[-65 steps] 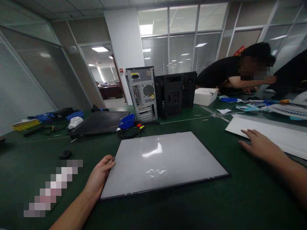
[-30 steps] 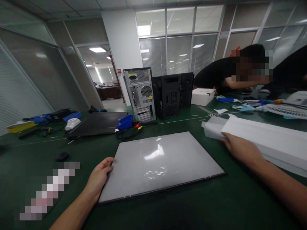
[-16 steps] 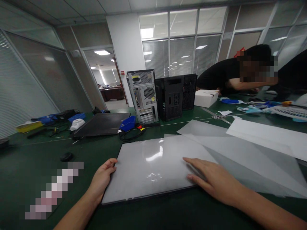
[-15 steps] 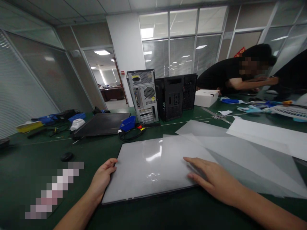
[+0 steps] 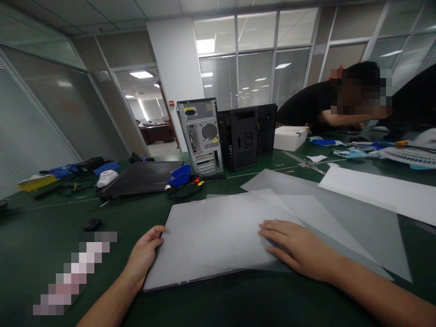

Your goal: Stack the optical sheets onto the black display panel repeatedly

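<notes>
Your left hand (image 5: 143,254) and right hand (image 5: 299,247) are bare, with slender fingers (image 5: 276,225); your wrists (image 5: 335,268) are bare too, and your uncovered forearms (image 5: 378,288) widen smoothly from there.

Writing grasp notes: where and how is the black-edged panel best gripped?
Probably the panel by its left edge, pinched from the left: it is thin and flat, and that edge is exposed, where the left hand holds it. Sheets overlap its right side, under the right hand, so a grip there would likely catch them too.
</notes>
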A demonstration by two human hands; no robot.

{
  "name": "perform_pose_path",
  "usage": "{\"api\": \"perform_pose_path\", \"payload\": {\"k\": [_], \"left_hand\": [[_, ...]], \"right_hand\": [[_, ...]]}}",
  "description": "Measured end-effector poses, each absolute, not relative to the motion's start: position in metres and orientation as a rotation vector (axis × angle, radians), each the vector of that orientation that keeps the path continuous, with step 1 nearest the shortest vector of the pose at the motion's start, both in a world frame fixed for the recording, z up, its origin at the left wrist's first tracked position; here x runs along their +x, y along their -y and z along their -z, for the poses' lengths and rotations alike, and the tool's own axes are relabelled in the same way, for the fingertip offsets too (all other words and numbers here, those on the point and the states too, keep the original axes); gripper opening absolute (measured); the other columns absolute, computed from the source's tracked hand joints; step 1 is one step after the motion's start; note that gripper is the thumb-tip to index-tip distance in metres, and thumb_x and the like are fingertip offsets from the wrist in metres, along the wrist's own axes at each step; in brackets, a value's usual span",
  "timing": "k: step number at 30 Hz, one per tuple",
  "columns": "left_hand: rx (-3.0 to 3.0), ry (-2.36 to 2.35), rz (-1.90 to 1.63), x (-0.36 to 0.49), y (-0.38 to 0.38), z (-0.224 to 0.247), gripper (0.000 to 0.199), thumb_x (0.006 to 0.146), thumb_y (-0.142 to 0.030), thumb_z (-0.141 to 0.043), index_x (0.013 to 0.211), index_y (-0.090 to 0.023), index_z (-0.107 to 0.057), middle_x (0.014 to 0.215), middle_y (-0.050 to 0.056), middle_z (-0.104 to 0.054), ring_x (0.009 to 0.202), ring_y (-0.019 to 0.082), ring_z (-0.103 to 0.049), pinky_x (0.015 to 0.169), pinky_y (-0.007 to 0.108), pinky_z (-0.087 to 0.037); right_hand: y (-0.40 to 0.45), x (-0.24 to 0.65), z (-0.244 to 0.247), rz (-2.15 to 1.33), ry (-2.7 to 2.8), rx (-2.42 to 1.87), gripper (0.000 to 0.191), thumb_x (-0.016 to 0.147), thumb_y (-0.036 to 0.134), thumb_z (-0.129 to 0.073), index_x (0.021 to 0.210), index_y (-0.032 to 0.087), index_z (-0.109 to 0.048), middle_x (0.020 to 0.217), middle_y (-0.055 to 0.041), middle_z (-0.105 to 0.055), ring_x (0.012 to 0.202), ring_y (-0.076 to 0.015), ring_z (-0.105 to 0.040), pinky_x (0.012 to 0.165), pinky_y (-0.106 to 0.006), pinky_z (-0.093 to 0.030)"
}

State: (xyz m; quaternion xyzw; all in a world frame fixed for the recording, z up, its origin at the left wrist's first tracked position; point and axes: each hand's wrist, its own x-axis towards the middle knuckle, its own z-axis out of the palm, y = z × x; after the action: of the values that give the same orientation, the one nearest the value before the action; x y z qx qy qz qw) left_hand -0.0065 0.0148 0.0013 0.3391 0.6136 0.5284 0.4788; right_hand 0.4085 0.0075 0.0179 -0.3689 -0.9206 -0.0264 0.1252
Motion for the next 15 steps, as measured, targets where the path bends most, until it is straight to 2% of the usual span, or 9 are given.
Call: {"api": "perform_pose_path", "payload": {"k": [2,4,5,7,9,11,13,15], "left_hand": [[0.835,-1.503,-1.285,-0.008,-0.015,-0.001,0.027,0.064,-0.012,-0.059,0.089,-0.023,-0.055,0.069,-0.005,-0.063,0.050,0.011,-0.056,0.047,0.021,-0.043],[0.848,-1.498,-1.286,-0.009,-0.015,0.001,0.028,0.064,-0.012,-0.059,0.089,-0.023,-0.055,0.071,-0.005,-0.064,0.050,0.011,-0.056,0.047,0.021,-0.043],[0.852,-1.494,-1.289,-0.009,-0.016,0.001,0.028,0.063,-0.012,-0.059,0.089,-0.023,-0.055,0.072,-0.005,-0.064,0.050,0.011,-0.056,0.047,0.021,-0.042],[0.855,-1.488,-1.297,-0.009,-0.016,0.002,0.028,0.062,-0.011,-0.060,0.088,-0.023,-0.056,0.073,-0.005,-0.064,0.050,0.010,-0.056,0.048,0.021,-0.042],[0.858,-1.494,-1.304,-0.009,-0.016,0.002,0.029,0.062,-0.011,-0.059,0.088,-0.023,-0.056,0.075,-0.005,-0.064,0.052,0.010,-0.056,0.049,0.021,-0.042],[0.863,-1.506,-1.309,-0.008,-0.016,0.001,0.029,0.063,-0.011,-0.059,0.089,-0.022,-0.057,0.075,-0.004,-0.064,0.053,0.010,-0.057,0.049,0.021,-0.042],[0.863,-1.504,-1.304,-0.008,-0.016,0.000,0.029,0.063,-0.010,-0.058,0.089,-0.023,-0.057,0.075,-0.005,-0.064,0.052,0.010,-0.056,0.049,0.021,-0.042],[0.853,-1.490,-1.300,-0.008,-0.017,0.000,0.031,0.063,-0.009,-0.058,0.091,-0.023,-0.056,0.075,-0.005,-0.064,0.051,0.010,-0.056,0.049,0.021,-0.042]], "right_hand": [[-0.007,0.405,-0.017,0.261,2.601,-1.237,0.037,0.093,0.036,-0.040,0.122,0.022,-0.058,0.109,-0.0084,-0.064,0.100,-0.0226,-0.058,0.089,-0.043,-0.045],[-0.005,0.401,-0.016,0.349,2.559,-1.343,0.034,0.092,0.034,-0.040,0.114,0.021,-0.062,0.095,-0.0087,-0.066,0.086,-0.0221,-0.060,0.079,-0.042,-0.048],[-0.003,0.399,-0.016,0.345,2.565,-1.336,0.033,0.092,0.034,-0.040,0.113,0.021,-0.062,0.096,-0.0084,-0.066,0.086,-0.0218,-0.060,0.079,-0.041,-0.048],[0.001,0.395,-0.017,0.266,2.618,-1.209,0.035,0.092,0.035,-0.041,0.120,0.022,-0.059,0.110,-0.0070,-0.064,0.098,-0.0212,-0.059,0.086,-0.039,-0.047],[0.004,0.394,-0.019,0.172,2.678,-1.034,0.045,0.092,0.041,-0.043,0.132,0.024,-0.049,0.126,-0.0052,-0.057,0.114,-0.0196,-0.053,0.099,-0.038,-0.042],[0.006,0.394,-0.020,0.164,2.680,-0.970,0.056,0.090,0.047,-0.045,0.140,0.023,-0.040,0.134,-0.0051,-0.051,0.122,-0.0203,-0.047,0.106,-0.040,-0.036],[0.006,0.395,-0.021,0.234,2.610,-1.065,0.056,0.089,0.049,-0.045,0.139,0.022,-0.043,0.131,-0.0069,-0.053,0.120,-0.0234,-0.049,0.105,-0.045,-0.036],[0.004,0.396,-0.022,0.281,2.551,-1.207,0.048,0.090,0.048,-0.043,0.130,0.023,-0.053,0.123,-0.0076,-0.059,0.110,-0.0251,-0.056,0.095,-0.047,-0.044]]}}
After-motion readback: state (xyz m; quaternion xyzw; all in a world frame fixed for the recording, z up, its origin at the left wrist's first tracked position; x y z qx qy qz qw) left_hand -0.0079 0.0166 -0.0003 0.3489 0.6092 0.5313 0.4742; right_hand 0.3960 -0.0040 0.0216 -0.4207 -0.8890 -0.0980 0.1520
